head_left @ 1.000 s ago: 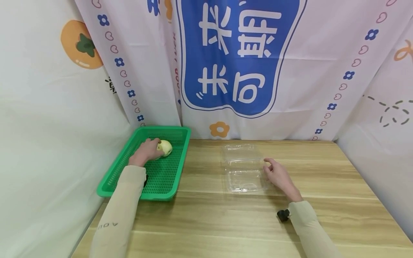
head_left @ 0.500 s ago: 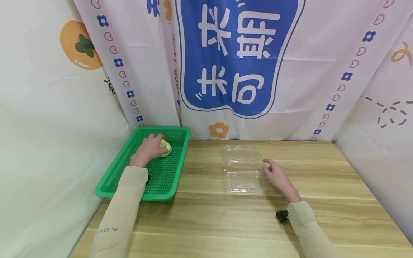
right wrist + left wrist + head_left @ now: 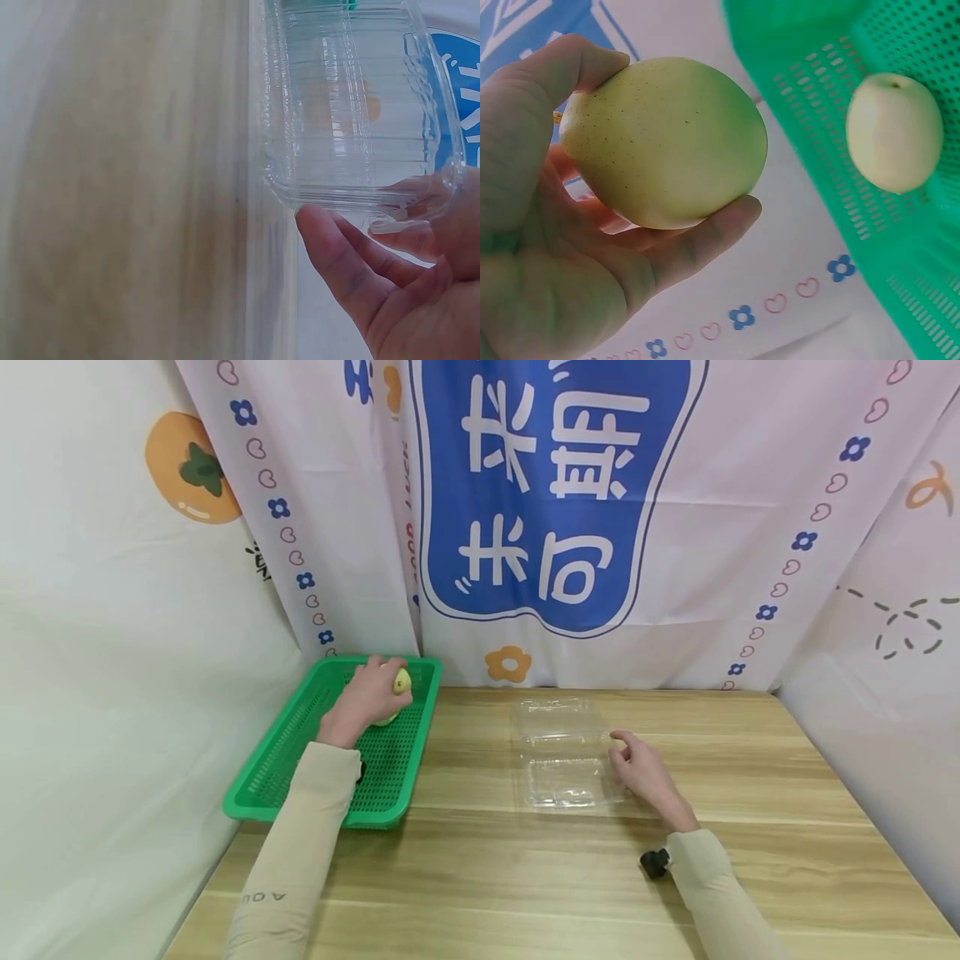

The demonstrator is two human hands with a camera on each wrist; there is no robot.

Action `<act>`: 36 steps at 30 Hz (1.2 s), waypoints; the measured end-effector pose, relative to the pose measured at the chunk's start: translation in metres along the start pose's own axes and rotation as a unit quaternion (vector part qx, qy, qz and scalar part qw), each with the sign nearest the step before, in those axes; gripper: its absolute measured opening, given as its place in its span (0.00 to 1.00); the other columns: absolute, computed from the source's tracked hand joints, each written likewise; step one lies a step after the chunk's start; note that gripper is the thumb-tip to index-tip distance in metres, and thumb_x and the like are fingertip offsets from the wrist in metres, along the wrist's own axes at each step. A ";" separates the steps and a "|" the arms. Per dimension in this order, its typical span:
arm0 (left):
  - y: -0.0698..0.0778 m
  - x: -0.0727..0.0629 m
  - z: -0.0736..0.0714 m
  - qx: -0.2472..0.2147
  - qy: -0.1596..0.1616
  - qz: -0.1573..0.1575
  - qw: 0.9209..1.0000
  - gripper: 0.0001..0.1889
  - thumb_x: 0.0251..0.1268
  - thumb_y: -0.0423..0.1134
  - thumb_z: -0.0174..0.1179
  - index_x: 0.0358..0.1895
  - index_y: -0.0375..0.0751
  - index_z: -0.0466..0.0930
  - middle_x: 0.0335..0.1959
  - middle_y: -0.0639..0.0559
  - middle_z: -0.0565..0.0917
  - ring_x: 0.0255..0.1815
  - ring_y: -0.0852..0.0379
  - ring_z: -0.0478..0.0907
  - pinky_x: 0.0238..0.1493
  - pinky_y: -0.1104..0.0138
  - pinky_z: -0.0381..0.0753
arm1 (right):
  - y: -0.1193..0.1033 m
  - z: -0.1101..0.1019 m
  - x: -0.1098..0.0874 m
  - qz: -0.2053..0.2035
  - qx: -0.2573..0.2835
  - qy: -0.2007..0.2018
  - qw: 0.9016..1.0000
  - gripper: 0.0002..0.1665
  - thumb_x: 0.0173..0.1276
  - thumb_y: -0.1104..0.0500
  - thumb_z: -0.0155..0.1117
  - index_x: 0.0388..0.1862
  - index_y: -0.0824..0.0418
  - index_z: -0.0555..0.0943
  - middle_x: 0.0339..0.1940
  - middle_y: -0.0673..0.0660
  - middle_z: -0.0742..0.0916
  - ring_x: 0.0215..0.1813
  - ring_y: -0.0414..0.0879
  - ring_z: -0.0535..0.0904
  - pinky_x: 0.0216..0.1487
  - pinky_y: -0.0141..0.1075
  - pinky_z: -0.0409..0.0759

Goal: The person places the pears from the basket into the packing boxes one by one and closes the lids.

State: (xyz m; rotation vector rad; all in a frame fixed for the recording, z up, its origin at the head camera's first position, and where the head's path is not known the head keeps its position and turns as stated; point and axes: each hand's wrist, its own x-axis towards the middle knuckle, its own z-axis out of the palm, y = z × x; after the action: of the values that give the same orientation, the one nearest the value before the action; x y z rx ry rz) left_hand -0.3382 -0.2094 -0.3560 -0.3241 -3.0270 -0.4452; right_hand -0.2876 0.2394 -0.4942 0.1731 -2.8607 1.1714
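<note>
My left hand (image 3: 371,693) holds a pale yellow-green pear (image 3: 403,681) above the basket. In the left wrist view, the thumb and fingers curve round the speckled pear (image 3: 667,142). A second, paler pear (image 3: 895,133) lies in the green basket (image 3: 426,731), mostly hidden under the hand in the head view. My right hand (image 3: 647,774) rests at the right edge of an open, clear plastic clamshell box (image 3: 566,747). In the right wrist view, loosely bent fingers (image 3: 330,240) touch the end wall of the box (image 3: 337,142).
The basket stands at the back left of the wooden table (image 3: 480,877), beside a white cloth wall. A printed curtain (image 3: 712,568) hangs along the table's back edge. A small black device (image 3: 655,862) sits at the right wrist.
My left hand has lifted a pear off the basket floor and moved slightly up and right, uncovering part of the second pear below. The right hand and the box stay put.
</note>
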 end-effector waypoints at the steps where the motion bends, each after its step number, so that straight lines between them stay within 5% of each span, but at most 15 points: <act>1: 0.003 0.000 0.000 -0.001 0.004 0.004 1.000 0.33 0.61 0.45 0.56 0.72 0.42 0.63 0.66 0.33 0.66 0.55 0.39 0.67 0.45 0.50 0.73 | 0.000 0.000 0.000 -0.001 0.000 0.003 1.000 0.27 0.75 0.57 0.51 0.69 0.66 0.68 0.33 0.63 0.86 0.20 0.43 0.78 0.21 0.36 0.73; 25: 0.079 0.005 -0.006 -0.014 0.015 0.075 0.997 0.29 0.63 0.44 0.57 0.69 0.46 0.67 0.65 0.37 0.69 0.52 0.43 0.69 0.40 0.59 0.72 | -0.003 -0.002 -0.003 -0.006 -0.005 0.006 1.000 0.27 0.75 0.56 0.51 0.69 0.66 0.69 0.32 0.60 0.85 0.20 0.44 0.76 0.21 0.35 0.71; 36: 0.095 0.000 0.005 -0.012 0.027 0.087 0.996 0.28 0.64 0.44 0.58 0.68 0.47 0.69 0.64 0.38 0.70 0.52 0.42 0.70 0.39 0.58 0.74 | -0.004 0.002 -0.003 -0.005 -0.010 0.007 1.000 0.26 0.76 0.57 0.51 0.69 0.65 0.69 0.31 0.60 0.86 0.20 0.43 0.76 0.22 0.36 0.73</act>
State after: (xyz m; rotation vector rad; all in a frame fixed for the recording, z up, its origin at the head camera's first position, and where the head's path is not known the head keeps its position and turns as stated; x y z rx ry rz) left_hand -0.3180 -0.1188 -0.3344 -0.5609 -2.9111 -0.4690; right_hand -0.2845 0.2357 -0.4930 0.1771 -2.8542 1.1380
